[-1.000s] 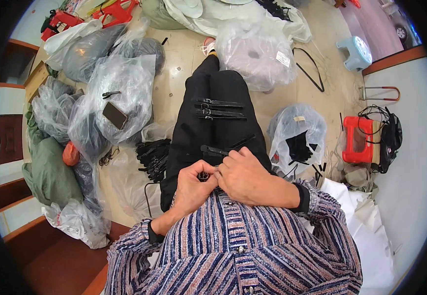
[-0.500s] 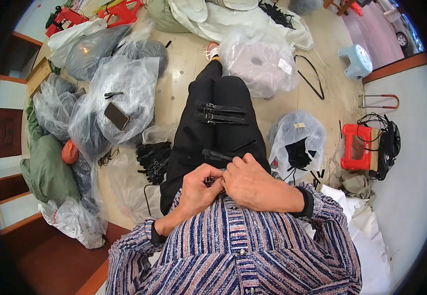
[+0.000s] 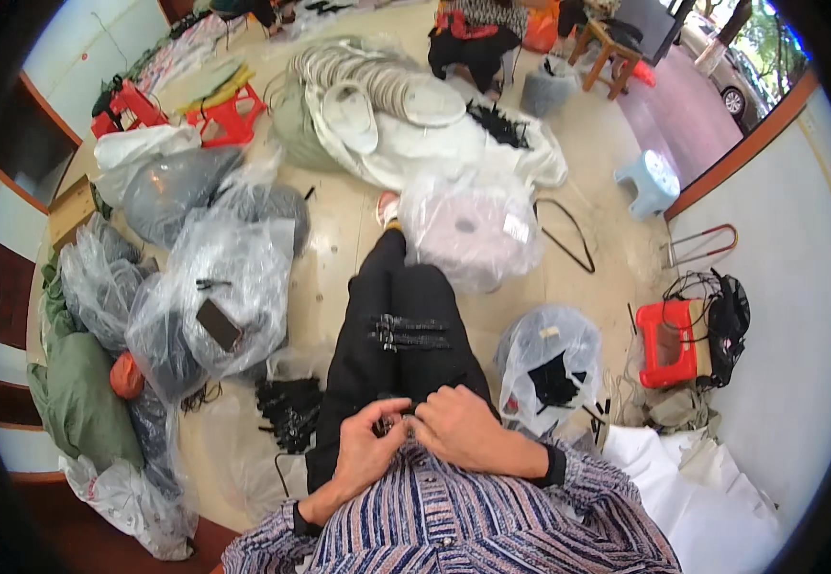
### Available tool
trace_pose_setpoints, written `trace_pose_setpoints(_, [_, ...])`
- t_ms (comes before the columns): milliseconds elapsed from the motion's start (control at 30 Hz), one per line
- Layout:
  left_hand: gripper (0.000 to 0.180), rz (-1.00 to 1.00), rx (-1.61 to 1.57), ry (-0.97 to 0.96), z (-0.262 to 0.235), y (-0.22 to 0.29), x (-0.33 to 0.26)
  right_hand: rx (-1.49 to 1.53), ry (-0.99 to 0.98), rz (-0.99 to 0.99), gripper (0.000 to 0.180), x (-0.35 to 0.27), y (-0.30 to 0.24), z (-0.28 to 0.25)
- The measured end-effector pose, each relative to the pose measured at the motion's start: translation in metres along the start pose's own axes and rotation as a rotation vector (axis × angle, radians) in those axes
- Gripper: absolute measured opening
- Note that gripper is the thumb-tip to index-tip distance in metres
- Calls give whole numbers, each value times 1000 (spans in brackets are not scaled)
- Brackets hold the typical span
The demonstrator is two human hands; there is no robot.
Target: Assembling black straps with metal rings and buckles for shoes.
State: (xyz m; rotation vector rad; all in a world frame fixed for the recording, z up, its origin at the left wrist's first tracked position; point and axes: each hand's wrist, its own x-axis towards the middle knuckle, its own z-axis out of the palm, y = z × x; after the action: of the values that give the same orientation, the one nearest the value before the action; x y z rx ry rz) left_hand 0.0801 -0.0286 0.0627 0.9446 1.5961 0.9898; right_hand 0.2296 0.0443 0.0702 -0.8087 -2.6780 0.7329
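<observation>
My left hand [image 3: 365, 450] and my right hand [image 3: 465, 430] meet above my lap, fingertips pinched together. Between them is a small black buckle strap [image 3: 392, 421], mostly hidden by the fingers, with a hint of metal showing. Several black buckle straps [image 3: 409, 333] lie crosswise on my black trousers, just beyond the hands. On the floor to the left sits a heap of similar black straps [image 3: 289, 409]. To the right, a clear plastic bag [image 3: 542, 337] stands with its mouth open, more black strips [image 3: 561, 379] inside it.
Plastic-wrapped bundles [image 3: 233, 268] crowd the left, with a phone [image 3: 219, 325] on top. Ahead lie a bagged pale round bundle [image 3: 463, 234] and a white sheet [image 3: 434, 143] bearing sole-shaped pieces. A red stool [image 3: 669, 344] and a blue stool [image 3: 647, 182] stand right. Another person [image 3: 477, 48] sits far ahead.
The view has tilted up, so more of the far room shows and everything sits lower in the picture. Both hands stay pinched together at my lap, and the straps on my legs still lie there.
</observation>
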Motion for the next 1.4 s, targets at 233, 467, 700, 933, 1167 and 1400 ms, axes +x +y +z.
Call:
trace_pose_setpoints(233, [14, -140, -209, -133, 2, -9, 0, 25, 23, -126, 13, 1, 4, 9])
trace_pose_setpoints(467, [14, 6, 34, 1, 6, -3, -6, -132, -14, -193, 15, 0, -10, 1])
trace_pose_setpoints(700, [14, 162, 135, -188, -6, -14, -2, -313, -97, -210, 19, -4, -15, 0])
trace_pose_setpoints(933, [27, -152, -418, -183, -12, 11, 5, 630, 128, 56, 17, 8, 16, -13])
trace_pose_setpoints(1167, [18, 149, -116, -92, -4, 5, 0, 616, -288, 260, 25, 11, 16, -15])
trace_pose_setpoints(1400, [24, -150, -640, -26, -28, -2, 19, 1803, -174, 437, 23, 9, 34, -1])
